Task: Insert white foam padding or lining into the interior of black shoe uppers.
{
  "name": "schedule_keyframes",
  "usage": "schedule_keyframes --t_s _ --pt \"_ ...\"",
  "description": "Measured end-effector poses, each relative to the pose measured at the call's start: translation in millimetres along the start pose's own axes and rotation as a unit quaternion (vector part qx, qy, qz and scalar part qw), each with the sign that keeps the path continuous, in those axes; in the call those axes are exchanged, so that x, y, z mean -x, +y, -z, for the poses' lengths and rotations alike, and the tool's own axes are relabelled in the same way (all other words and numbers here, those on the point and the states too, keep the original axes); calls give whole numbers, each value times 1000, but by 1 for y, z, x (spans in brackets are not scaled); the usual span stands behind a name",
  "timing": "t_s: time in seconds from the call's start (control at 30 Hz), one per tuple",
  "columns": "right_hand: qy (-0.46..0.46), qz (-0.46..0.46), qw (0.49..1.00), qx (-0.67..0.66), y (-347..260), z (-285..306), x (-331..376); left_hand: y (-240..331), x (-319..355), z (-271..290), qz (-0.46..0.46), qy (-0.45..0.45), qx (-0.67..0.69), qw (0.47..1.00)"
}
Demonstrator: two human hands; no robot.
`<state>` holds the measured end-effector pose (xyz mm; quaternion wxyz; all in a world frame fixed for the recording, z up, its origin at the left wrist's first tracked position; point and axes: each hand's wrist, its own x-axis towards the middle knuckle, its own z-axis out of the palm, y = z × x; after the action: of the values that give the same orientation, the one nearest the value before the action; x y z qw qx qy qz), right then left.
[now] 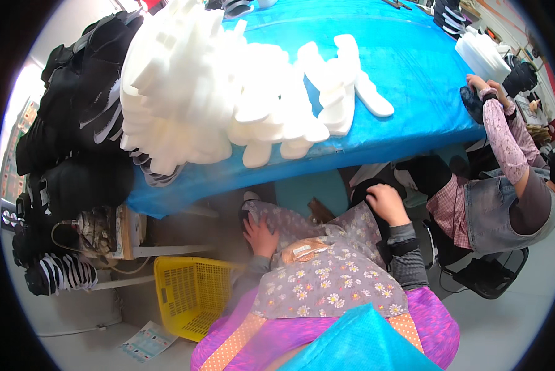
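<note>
Blue-covered table [407, 68], heaped white sole-shaped pieces [178, 93] along its near edge's left half, floral apron [327, 281] below that edge, left hand [262, 237] palm-down on it, fingers spread, nothing gripped, right hand [388, 204] by black item [360, 193], fingers half-curled, hold impossible to tell.

Basket: yellow basket [237, 267], open-topped, perforated walls, low at left.
Sheet: printed sheet [146, 341] flat on the grey floor [494, 328], just beside the basket.
Stripes: bundle of black-and-white striped pieces [67, 272], low at far left.
Worktop: blue-covered worktop [419, 80], cover draping over the near edge.
Far right end: stack of white pieces [481, 52].
Neighbour: co-worker [497, 207], pink patterned sleeves, denim at the waist.
Seat: black-framed chair [505, 293] under the co-worker.
</note>
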<state>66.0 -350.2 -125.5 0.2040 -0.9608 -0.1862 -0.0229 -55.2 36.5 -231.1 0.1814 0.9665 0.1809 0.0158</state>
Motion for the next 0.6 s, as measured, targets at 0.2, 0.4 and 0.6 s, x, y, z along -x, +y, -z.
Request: schedule_keyframes --t_s 0.2,0.4,0.6 --pt "-186 52 981 6 -24 -103 49 29 -21 -5 -184 -78 24 980" --pt "-197 57 979 -10 -29 -141 34 63 -29 -31 -215 -282 196 914" --pt "-218 77 973 12 -22 -165 19 86 -38 -47 -256 -348 172 886"
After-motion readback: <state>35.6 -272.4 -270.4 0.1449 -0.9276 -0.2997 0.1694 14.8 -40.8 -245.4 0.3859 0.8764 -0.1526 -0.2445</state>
